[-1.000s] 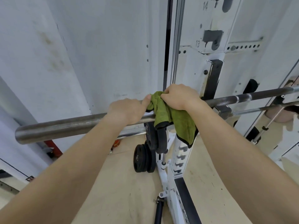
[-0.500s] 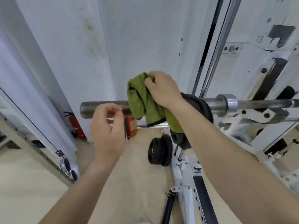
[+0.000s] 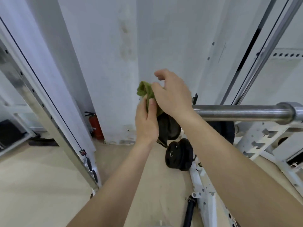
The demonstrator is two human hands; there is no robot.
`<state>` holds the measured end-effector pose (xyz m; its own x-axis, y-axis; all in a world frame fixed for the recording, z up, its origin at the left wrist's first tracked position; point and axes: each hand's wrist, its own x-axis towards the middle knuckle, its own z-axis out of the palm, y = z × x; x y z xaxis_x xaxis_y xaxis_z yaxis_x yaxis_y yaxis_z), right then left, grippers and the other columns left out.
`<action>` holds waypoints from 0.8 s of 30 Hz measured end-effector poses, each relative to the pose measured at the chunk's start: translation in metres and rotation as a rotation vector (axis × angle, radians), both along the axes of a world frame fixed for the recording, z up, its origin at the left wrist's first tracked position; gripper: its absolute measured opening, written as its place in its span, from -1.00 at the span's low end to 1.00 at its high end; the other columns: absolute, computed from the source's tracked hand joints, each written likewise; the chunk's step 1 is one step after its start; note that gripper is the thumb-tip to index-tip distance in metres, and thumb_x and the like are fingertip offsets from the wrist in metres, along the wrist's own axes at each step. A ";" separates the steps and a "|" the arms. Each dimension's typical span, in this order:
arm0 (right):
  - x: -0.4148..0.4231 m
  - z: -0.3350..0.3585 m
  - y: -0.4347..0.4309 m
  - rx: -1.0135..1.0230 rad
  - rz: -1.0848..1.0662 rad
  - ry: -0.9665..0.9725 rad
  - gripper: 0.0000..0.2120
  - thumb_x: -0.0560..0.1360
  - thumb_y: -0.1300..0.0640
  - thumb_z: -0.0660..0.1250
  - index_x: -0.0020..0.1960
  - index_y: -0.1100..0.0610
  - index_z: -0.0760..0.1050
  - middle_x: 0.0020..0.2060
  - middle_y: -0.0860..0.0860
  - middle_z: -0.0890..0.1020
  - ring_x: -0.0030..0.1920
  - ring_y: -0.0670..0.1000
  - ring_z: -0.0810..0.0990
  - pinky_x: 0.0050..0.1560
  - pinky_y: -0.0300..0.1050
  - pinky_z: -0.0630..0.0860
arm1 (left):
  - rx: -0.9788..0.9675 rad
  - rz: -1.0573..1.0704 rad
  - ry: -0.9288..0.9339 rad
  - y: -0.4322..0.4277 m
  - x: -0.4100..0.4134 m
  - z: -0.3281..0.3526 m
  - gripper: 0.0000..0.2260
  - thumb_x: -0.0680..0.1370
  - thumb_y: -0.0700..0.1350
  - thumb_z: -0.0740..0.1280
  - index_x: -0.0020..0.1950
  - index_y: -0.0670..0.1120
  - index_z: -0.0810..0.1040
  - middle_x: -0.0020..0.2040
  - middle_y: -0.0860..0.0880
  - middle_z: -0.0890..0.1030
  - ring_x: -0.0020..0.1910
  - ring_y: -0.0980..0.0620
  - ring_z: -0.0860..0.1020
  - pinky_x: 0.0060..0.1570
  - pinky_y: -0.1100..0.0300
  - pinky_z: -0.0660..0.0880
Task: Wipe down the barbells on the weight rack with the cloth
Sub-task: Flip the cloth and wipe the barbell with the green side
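Green cloth (image 3: pixel 145 91) now off barbell (image 3: pixel 237 113), white wall (image 3: pixel 164 38), beige floor (image 3: pixel 41 185)

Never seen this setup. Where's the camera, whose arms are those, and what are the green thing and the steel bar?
There is no robot. A person works bare-handed, and the one camera sits on their head, looking forward and down, so the arms are their own. The left hand grips a green cloth, with the thumb pressed on it. The right hand lies over the cloth, but its grip is unclear. The steel bar is a barbell on a white weight rack. Black weight plates sit low beside it, and a fire extinguisher stands by the wall.
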<state>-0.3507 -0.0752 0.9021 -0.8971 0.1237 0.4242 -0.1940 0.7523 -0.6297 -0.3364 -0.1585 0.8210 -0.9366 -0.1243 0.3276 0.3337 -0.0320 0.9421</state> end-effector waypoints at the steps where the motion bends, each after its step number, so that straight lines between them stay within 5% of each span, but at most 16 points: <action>1: 0.006 -0.006 0.017 0.209 -0.117 0.019 -0.68 0.63 -0.02 0.12 0.29 0.01 0.50 0.18 -0.03 0.62 0.12 0.06 0.58 0.16 0.08 0.47 | 0.002 -0.024 -0.014 0.003 -0.002 0.000 -0.67 0.64 0.14 0.14 0.31 0.09 0.53 0.23 0.06 0.60 0.25 0.09 0.54 0.33 -0.01 0.47; 4: 0.009 -0.026 0.046 0.634 -0.190 -0.248 -0.57 0.68 -0.06 -0.11 0.13 0.06 0.50 -0.03 0.04 0.64 -0.17 0.14 0.48 -0.19 -0.04 0.29 | 0.048 -0.094 -0.038 0.004 -0.012 -0.001 -0.68 0.63 0.07 0.16 0.29 0.02 0.55 0.20 0.07 0.63 0.22 0.11 0.56 0.28 0.13 0.48; 6: 0.004 -0.026 0.054 0.599 -0.143 -0.362 -0.39 0.67 -0.17 -0.26 0.12 0.08 0.52 -0.11 0.05 0.61 -0.21 0.11 0.44 -0.22 -0.06 0.24 | 0.084 -0.143 -0.088 0.002 -0.018 -0.001 -0.74 0.67 0.03 0.16 0.24 0.01 0.55 0.16 0.03 0.63 0.18 0.10 0.58 0.20 0.19 0.48; 8: 0.000 -0.016 0.062 0.508 -0.144 -0.352 -0.32 0.66 -0.25 -0.27 0.12 0.09 0.55 -0.02 0.10 0.63 -0.13 0.12 0.49 -0.12 -0.02 0.28 | 0.102 -0.137 -0.133 0.002 -0.020 0.001 -0.77 0.71 -0.04 0.15 0.25 -0.04 0.53 0.15 0.00 0.62 0.14 0.13 0.58 0.13 0.26 0.45; 11: -0.010 -0.010 0.080 0.524 -0.129 -0.572 -0.24 0.62 -0.34 -0.28 0.40 0.05 0.48 0.35 0.13 0.56 0.31 0.17 0.49 0.19 0.08 0.33 | 0.095 -0.131 -0.124 0.004 -0.019 -0.003 -0.77 0.71 -0.07 0.15 0.29 -0.08 0.51 0.20 -0.06 0.61 0.19 0.06 0.58 0.15 0.27 0.48; 13: -0.009 -0.010 0.086 0.510 -0.067 -0.684 -0.16 0.57 -0.41 -0.33 0.39 0.02 0.50 0.22 0.08 0.65 0.31 0.13 0.50 0.23 0.09 0.32 | 0.100 -0.133 -0.106 0.004 -0.016 -0.003 -0.73 0.67 -0.01 0.17 0.30 -0.07 0.51 0.22 -0.08 0.61 0.22 0.03 0.57 0.18 0.24 0.50; 17: 0.001 -0.023 0.082 0.594 -0.144 -0.323 -0.13 0.56 -0.41 -0.36 -0.27 0.11 0.54 -0.36 0.02 0.59 -0.29 0.03 0.52 -0.19 -0.02 0.32 | 0.132 -0.062 -0.283 0.008 -0.014 0.009 -0.78 0.69 -0.02 0.14 0.16 -0.01 0.57 0.10 0.01 0.63 0.14 0.04 0.58 0.22 0.14 0.48; 21: 0.020 -0.063 0.075 0.670 -0.323 0.036 -0.39 0.64 -0.22 -0.12 -0.27 0.13 0.47 -0.45 0.02 0.53 -0.40 0.15 0.48 -0.26 -0.04 0.29 | 0.090 -0.047 -0.535 0.008 -0.020 0.024 -0.74 0.61 0.05 0.17 0.03 -0.02 0.61 0.08 -0.11 0.67 0.11 -0.13 0.62 0.26 -0.11 0.52; 24: 0.022 -0.057 0.076 0.685 -0.270 0.000 -0.55 0.62 -0.15 0.00 -0.23 0.11 0.43 -0.37 0.01 0.57 -0.29 0.15 0.54 -0.20 -0.01 0.33 | 0.053 -0.044 -0.506 0.009 -0.016 0.028 -0.73 0.59 0.06 0.17 -0.03 0.00 0.63 0.07 -0.12 0.68 0.09 -0.15 0.63 0.24 -0.14 0.53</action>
<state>-0.3286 0.0013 0.8448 -0.8729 0.0476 0.4856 0.0534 0.9986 -0.0018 -0.3525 -0.1492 0.8486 -0.9810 -0.0849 -0.1742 -0.1668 -0.0875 0.9821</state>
